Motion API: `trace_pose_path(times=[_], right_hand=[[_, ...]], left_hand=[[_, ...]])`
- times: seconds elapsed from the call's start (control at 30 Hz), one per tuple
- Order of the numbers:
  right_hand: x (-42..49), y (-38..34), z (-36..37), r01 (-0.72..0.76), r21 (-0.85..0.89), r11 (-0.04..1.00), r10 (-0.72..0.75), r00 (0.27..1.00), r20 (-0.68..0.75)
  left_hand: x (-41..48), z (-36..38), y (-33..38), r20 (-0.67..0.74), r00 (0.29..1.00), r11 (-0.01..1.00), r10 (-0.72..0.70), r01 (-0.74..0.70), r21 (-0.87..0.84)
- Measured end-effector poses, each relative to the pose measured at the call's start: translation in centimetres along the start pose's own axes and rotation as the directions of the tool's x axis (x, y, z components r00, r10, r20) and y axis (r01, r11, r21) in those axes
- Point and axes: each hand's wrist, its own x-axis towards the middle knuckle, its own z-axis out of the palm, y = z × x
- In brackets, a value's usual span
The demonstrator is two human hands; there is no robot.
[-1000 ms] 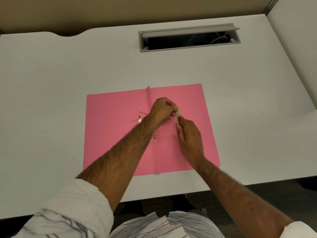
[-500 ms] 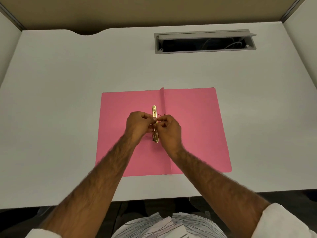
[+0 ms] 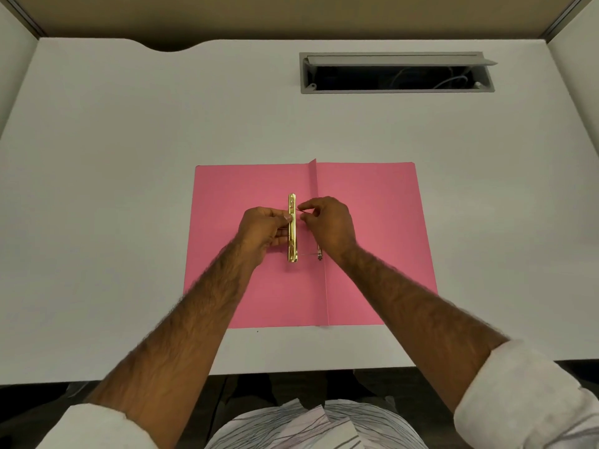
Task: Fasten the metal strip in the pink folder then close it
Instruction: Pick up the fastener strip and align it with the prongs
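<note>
The pink folder (image 3: 372, 241) lies open and flat on the white desk. A gold metal strip (image 3: 292, 234) lies lengthwise on its left half, just left of the centre fold. My left hand (image 3: 264, 230) pinches the strip's middle from the left. My right hand (image 3: 329, 223) is just right of the strip, thumb and forefinger pinched on a thin metal prong near the strip's upper holes. A second thin prong (image 3: 319, 254) shows by my right wrist near the strip's lower end.
The white desk (image 3: 129, 189) extends all around the folder. A grey cable hatch (image 3: 397, 72) stands open at the back right, with cables inside. Partition walls stand at the left, right and back. The desk's front edge is close to my body.
A second ago my hands held the strip upright over the folder's right half. It now lies flat left of the fold, and my hands have spread slightly apart around it.
</note>
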Motion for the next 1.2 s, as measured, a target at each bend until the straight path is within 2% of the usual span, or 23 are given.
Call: trace_pose_path(times=[0.33,0.57,0.67,0.73,0.83,0.97,1.1,1.2], right_hand=[[0.9,0.5,-0.3,0.001,0.058,0.998,-0.001,1.0,-0.002],[0.5,0.9,-0.7,0.016,0.031,0.999,-0.016,1.0,-0.018],[-0.9,1.2,-1.6,0.069,0.023,0.997,-0.068,0.997,-0.023],[-2.4,1.5,-2.3,0.093,0.088,0.992,-0.099,0.993,0.07],[-4.4,2.2,-3.2,0.114,0.193,0.975,-0.166,0.947,0.274],[-5.4,2.9,-3.4,0.128,0.233,0.964,-0.209,0.906,0.367],[-5.4,3.4,-2.9,0.129,0.245,0.961,-0.201,0.935,0.294],[-5.1,3.4,-2.2,0.158,0.159,0.975,-0.189,0.96,0.207]], left_hand=[[0.0,0.4,-0.3,0.035,0.997,0.997,-0.064,0.065,-0.041],[0.0,1.3,0.2,0.087,0.996,0.996,-0.03,0.037,-0.076],[0.2,1.2,0.2,0.102,0.995,0.996,-0.008,0.017,-0.088],[0.3,1.2,0.2,0.111,0.994,0.997,0.01,-0.002,-0.071],[0.3,1.1,0.3,0.119,0.992,0.999,0.03,-0.026,-0.034],[0.3,1.2,0.3,0.101,0.995,0.999,0.018,-0.016,-0.029],[0.5,1.4,0.3,0.094,0.996,1.0,0.008,-0.005,-0.027],[0.4,1.7,0.3,0.097,0.995,0.999,0.014,-0.011,-0.031]])
